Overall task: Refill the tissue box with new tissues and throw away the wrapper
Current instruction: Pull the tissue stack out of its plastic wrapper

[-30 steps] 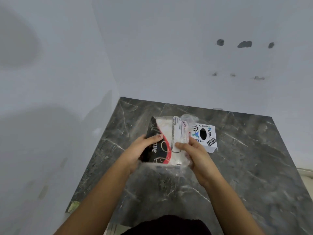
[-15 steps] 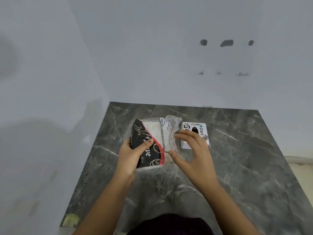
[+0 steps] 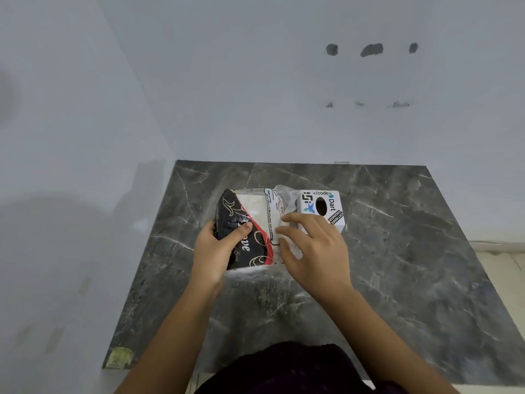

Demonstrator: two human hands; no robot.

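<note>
Since the tissue pack (image 3: pixel 250 226) is soft paper in thin glossy film, it should weigh little, give under a squeeze and slide easily in the fingers. Nearest the camera, the left hand (image 3: pixel 216 251) is closed around the pack's black-printed left end, thumb pressed across the top, holding it just over the marble worktop (image 3: pixel 397 265); whether the pack rests on the stone I cannot tell. The right hand (image 3: pixel 309 248) is loosely open with fingers spread, fingertips (image 3: pixel 285 218) on the clear wrapper (image 3: pixel 284 200) at the pack's right end, not clamped on anything I can see. That loose, crinkled film looks the best place to pinch and tear. Just beyond, touching or nearly touching the wrapper, stands the white tissue box (image 3: pixel 326 206), stiff card, its oval slot up.
</note>
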